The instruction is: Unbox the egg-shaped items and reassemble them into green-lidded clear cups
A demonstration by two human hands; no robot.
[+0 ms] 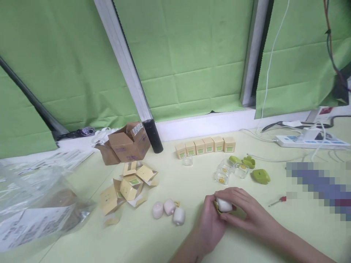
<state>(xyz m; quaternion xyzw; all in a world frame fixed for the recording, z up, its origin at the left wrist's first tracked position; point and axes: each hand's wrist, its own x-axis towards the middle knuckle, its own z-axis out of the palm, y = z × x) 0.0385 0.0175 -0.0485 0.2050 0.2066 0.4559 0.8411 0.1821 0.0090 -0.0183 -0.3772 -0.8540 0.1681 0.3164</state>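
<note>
Near the front edge of the table, my left hand is closed around an olive-green shell. A white rounded block sits at or partly inside that shell; how deep it goes is hidden by my fingers. My right hand grips the white block from the right, thumb below and fingers above. To the left lie three similar rounded blocks, among them a pinkish one and a white one. Beyond my hands are several clear plastic cases and green shell parts.
A row of small cardboard boxes stands at the back. Opened small boxes, a brown carton and a plastic bag occupy the left. A red-handled screwdriver and a power strip with cables are on the right.
</note>
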